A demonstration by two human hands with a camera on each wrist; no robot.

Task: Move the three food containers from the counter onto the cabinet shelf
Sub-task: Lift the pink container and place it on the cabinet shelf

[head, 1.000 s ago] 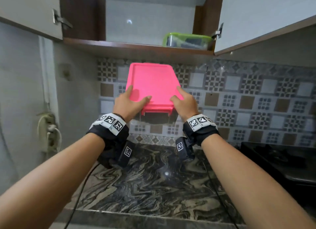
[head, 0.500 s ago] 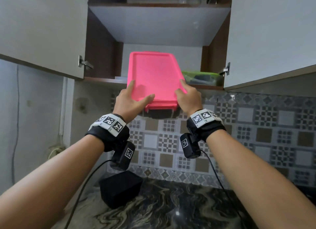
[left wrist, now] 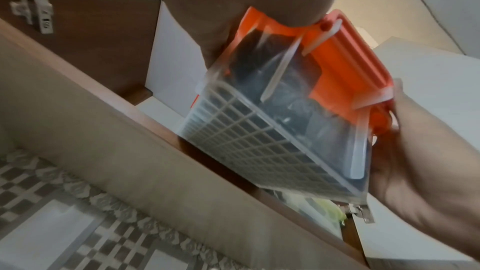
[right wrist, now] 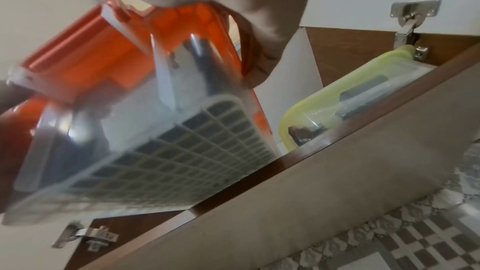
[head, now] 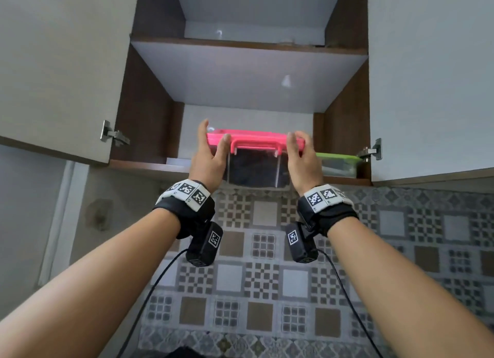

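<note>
Both hands, the left hand point(head: 207, 158) and the right hand point(head: 302, 159), grip the pink-lidded container point(head: 255, 154) by its ends, fingers curled over the lid, at the cabinet shelf point(head: 149, 166) edge. This looks like the placing step: next, slide it inward beside the green-lidded container point(head: 338, 163) on the shelf, then let go.

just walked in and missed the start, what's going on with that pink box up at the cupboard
A person is lifting a clear plastic container with a pink lid to the open wall cabinet. The left hand grips its left end and the right hand its right end. Its base is at the lower shelf's front edge, not yet pushed in. A clear container with a green lid already sits on that shelf to the right.
</note>
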